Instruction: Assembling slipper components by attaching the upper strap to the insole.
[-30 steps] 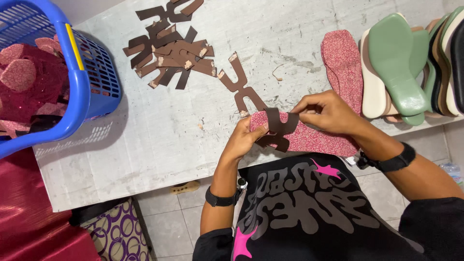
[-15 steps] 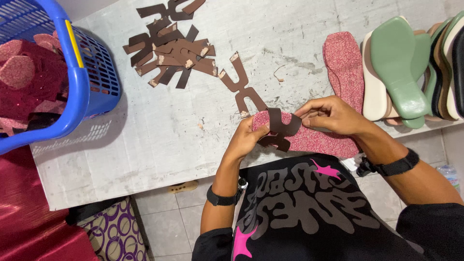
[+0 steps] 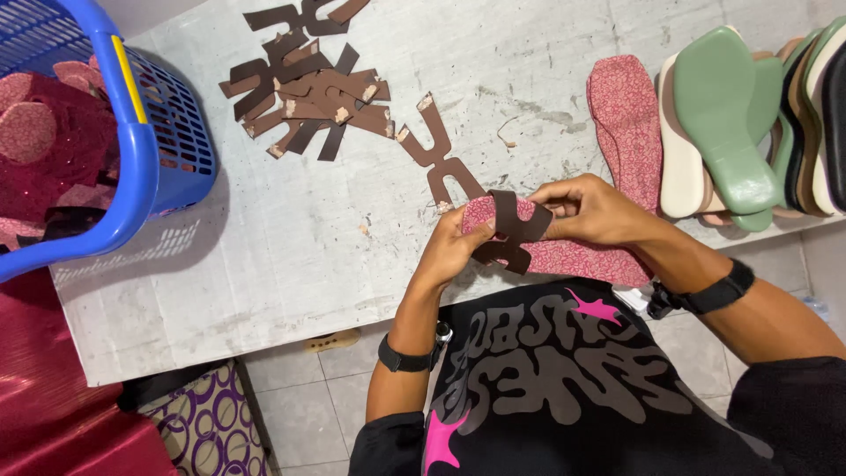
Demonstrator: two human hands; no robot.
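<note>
At the near edge of the scuffed white surface [image 3: 291,264], the pink patterned flat shoe insole [image 3: 564,256] lies with a dark brown H-shaped strap piece [image 3: 511,231] draped across its rounded end, and this is where it could slip. The strap looks only loosely seated, so a small tug to one side would likely set it crooked on the insole. The insole also overhangs the edge toward the person's lap; too hard a press could tip it off the surface.

The left hand [image 3: 454,251] is partly curled, thumb and fingertips pinching the strap's left side against the insole end. The right hand [image 3: 595,211] is closed in a fine pinch on the strap's right arm, its other fingers tucked in (whether the fingertips also reach the strap's underside is hidden).

Just beyond the hands lies a second brown strap cut-out [image 3: 441,163], with a heap of brown strap pieces [image 3: 308,97] farther back. A blue plastic basket [image 3: 150,167] sits at the left, and stacked green and cream soles [image 3: 723,123] at the right.
</note>
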